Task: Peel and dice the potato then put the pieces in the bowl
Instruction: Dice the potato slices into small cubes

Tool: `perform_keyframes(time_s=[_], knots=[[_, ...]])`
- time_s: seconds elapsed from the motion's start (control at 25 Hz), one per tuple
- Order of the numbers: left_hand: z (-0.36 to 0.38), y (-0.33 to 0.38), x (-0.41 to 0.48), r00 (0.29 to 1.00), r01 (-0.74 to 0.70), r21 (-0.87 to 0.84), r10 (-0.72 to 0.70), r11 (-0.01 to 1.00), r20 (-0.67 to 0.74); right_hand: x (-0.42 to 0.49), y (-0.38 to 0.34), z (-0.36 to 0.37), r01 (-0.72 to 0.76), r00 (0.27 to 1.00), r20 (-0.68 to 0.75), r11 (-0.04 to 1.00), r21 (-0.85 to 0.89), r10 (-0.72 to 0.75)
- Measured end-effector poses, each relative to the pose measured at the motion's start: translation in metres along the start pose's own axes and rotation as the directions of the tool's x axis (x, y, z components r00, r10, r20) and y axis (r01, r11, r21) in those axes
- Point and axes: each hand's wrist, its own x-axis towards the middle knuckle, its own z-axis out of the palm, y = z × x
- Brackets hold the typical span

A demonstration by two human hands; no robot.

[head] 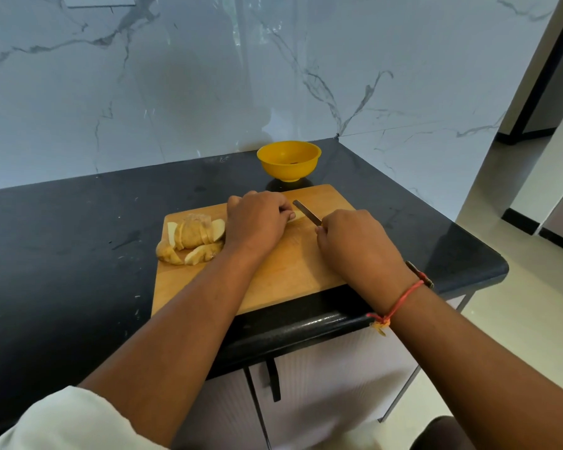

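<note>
- While the left hand point(255, 219) pins a pale potato piece point(297, 219) near the middle of the cutting board point(290, 271), the step in hand looks like dicing.
- The knife point(306, 212) lies just right of that hand's fingers, its tip pointing toward the upper left.
- Left hand: knuckles up, fingers curled down over the piece, which is mostly hidden beneath them.
- Right hand point(351, 238): closed in a fist round the knife handle, which is itself hidden; the forearm enters from the lower right.
- The potato slices point(192, 238) sit heaped at the board's left edge, seemingly with brown skin on some.
- The yellow bowl point(288, 159) stands just above the board in the frame, on the dark counter point(62, 238); no potato shows inside.
- The next cut probably calls for tucked fingertips and a steady hold, since the blade works close beside them.
</note>
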Motion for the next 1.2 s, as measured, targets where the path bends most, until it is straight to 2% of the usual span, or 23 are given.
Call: perform_keyframes(time_s=[0.32, 0.68, 0.8, 1.0, 1.2], knots=[[0.001, 0.000, 0.003, 0.999, 0.018, -0.057, -0.016, 0.998, 0.037, 0.011, -0.007, -0.007, 0.078, 0.994, 0.074, 0.996, -0.041, -0.075], [0.000, 0.001, 0.000, 0.999, 0.038, -0.027, -0.038, 0.999, -0.006, -0.014, 0.010, -0.010, 0.162, 0.980, 0.135, 0.977, -0.135, -0.144], [-0.001, -0.001, -0.001, 1.000, 0.027, -0.041, -0.027, 0.999, -0.001, -0.012, 0.011, -0.012, 0.135, 0.988, 0.096, 0.982, -0.134, -0.123], [-0.004, -0.002, -0.003, 1.000, 0.015, -0.053, -0.014, 0.998, 0.026, -0.004, 0.010, -0.011, 0.058, 0.998, 0.024, 0.998, -0.036, -0.057], [-0.002, -0.006, -0.001, 0.999, 0.042, -0.137, -0.038, 0.990, 0.028, 0.005, 0.001, -0.014, 0.095, 0.995, -0.009, 0.995, 0.038, -0.095]])
